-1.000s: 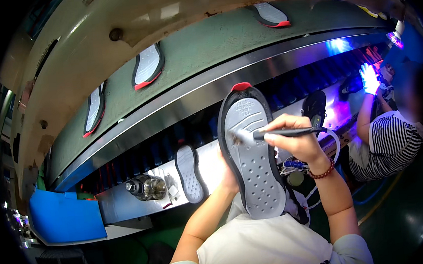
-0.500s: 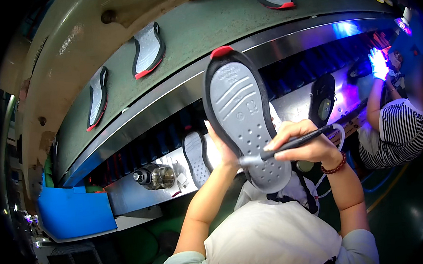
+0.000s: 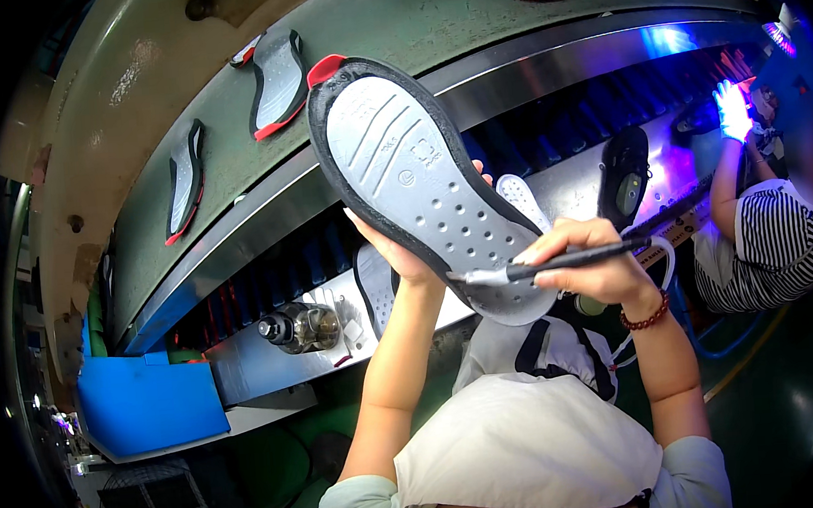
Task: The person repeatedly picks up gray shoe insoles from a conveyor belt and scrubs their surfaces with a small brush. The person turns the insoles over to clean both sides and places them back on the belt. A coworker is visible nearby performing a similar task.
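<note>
A grey shoe sole (image 3: 420,181) with a black rim and a red tip is held up in front of me, its holed end toward my body. My left hand (image 3: 402,251) grips it from behind and at the left edge, with fingertips showing past the right edge. In my right hand (image 3: 598,263) is a black-handled brush (image 3: 579,259), with a white hose running from its back end. The brush's pale bristles touch the sole's left rim near the holed end. A second sole (image 3: 377,290), partly hidden by my left wrist, lies on the metal ledge.
Several red-tipped soles, one a grey sole (image 3: 280,80), lie on the green belt (image 3: 379,29) beyond the metal rail. A clear bottle (image 3: 309,328) and a blue box (image 3: 151,405) are at the left. A black shoe (image 3: 625,178) and a co-worker's striped sleeve (image 3: 768,235) are at the right.
The held sole has tilted, its red tip swinging left and up. The brush has moved from across the sole's holed area to its left rim. Soles on the belt have shifted slightly.
</note>
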Demonstrator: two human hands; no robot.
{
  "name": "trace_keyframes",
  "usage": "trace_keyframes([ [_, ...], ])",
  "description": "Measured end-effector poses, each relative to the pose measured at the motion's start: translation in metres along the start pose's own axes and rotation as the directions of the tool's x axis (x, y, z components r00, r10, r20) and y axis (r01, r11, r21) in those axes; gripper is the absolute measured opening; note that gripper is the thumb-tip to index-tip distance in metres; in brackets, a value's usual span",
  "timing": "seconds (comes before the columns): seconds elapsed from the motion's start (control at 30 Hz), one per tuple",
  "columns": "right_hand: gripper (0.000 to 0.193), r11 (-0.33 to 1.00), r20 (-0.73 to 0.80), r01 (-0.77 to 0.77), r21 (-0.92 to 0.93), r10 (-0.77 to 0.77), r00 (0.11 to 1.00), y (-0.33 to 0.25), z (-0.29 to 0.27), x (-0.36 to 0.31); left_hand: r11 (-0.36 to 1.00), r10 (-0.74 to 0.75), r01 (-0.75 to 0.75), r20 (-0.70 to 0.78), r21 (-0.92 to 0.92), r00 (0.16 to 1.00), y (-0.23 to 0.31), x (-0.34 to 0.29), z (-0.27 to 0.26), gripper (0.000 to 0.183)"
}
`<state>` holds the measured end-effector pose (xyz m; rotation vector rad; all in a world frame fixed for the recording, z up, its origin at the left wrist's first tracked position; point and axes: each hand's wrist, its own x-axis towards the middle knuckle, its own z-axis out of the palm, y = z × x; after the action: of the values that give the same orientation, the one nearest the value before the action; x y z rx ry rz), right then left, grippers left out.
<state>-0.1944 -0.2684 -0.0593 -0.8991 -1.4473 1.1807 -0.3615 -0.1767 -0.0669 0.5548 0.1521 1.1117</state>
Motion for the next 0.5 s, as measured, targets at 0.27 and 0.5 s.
trace_keyframes([
  [0.27,0.016,0.997,-0.014,0.011,0.077,-0.010,1.000,-0.002,-0.002,-0.011,0.998,0.055,-0.047,0.168,-0.050,0.984,0.007,0.005,-0.009,0.085],
  [0.5,0.018,0.965,0.082,0.051,0.257,-0.074,0.994,0.001,-0.006,-0.021,0.998,0.058,-0.055,0.147,-0.026,0.987,0.013,0.001,-0.002,0.085],
])
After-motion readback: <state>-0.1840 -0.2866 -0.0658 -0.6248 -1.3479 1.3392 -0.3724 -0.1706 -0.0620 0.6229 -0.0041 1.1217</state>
